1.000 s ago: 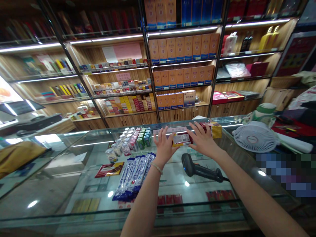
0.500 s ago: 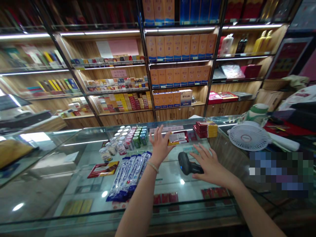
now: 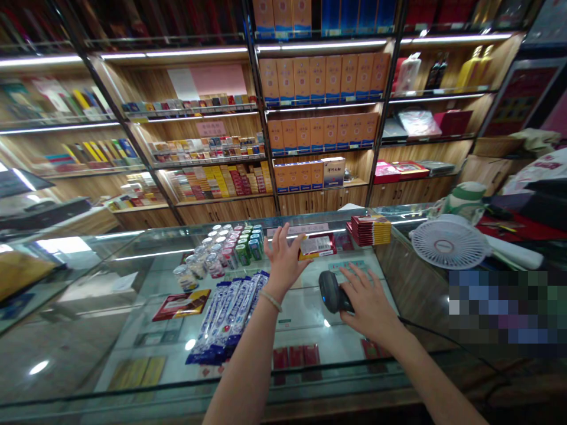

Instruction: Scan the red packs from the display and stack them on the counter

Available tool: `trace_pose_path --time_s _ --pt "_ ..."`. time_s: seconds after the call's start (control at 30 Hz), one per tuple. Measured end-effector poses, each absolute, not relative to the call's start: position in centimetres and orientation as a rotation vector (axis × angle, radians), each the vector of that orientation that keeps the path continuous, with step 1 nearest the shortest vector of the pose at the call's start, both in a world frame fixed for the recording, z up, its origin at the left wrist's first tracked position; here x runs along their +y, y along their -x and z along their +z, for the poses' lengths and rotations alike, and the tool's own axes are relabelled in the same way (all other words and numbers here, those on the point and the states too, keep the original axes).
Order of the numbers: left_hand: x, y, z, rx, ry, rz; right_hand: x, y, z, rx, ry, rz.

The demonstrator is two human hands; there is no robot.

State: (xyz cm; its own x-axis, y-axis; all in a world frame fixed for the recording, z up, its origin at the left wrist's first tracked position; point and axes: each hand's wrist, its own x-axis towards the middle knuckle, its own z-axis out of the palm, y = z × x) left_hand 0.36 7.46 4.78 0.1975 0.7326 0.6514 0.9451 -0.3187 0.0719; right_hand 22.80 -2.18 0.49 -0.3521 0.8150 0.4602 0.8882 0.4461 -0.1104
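My left hand (image 3: 283,264), a bracelet at its wrist, is raised over the glass counter with fingers spread. Just right of it lies a red and yellow chocolate bar (image 3: 317,246), its white barcode label facing up; whether the hand touches it I cannot tell. My right hand (image 3: 370,304) hovers over the handle of a black barcode scanner (image 3: 328,290), fingers apart and not wrapped round it. The scanner's handle is mostly hidden under the hand. A stack of similar chocolate bars (image 3: 368,230) stands at the counter's back right.
Left of my left arm lie several blue-white stick packs (image 3: 230,316), another chocolate bar (image 3: 181,304) and rows of small jars (image 3: 215,264). A white fan (image 3: 447,242) and a green-white jug (image 3: 463,200) stand to the right. A black cable (image 3: 438,336) trails right. Stocked shelves (image 3: 325,106) line the back.
My right hand has moved in over the scanner's handle, covering more of it. The left hand stays beside the chocolate bar, fingers still spread. The view has shifted slightly.
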Motion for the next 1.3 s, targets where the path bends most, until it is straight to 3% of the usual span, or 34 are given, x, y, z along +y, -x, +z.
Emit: trace_pose_path --time_s 0.77,1.3 --pt "7.7 -0.1 4.7 -1.685 2.042 -0.868 -3.1 -23.8 1.2 -2.048 1.517 -0.093" --pt "7.8 -0.2 4.8 -1.667 2.033 -0.876 -2.6 -23.7 0.9 -2.021 1.417 -0.190"
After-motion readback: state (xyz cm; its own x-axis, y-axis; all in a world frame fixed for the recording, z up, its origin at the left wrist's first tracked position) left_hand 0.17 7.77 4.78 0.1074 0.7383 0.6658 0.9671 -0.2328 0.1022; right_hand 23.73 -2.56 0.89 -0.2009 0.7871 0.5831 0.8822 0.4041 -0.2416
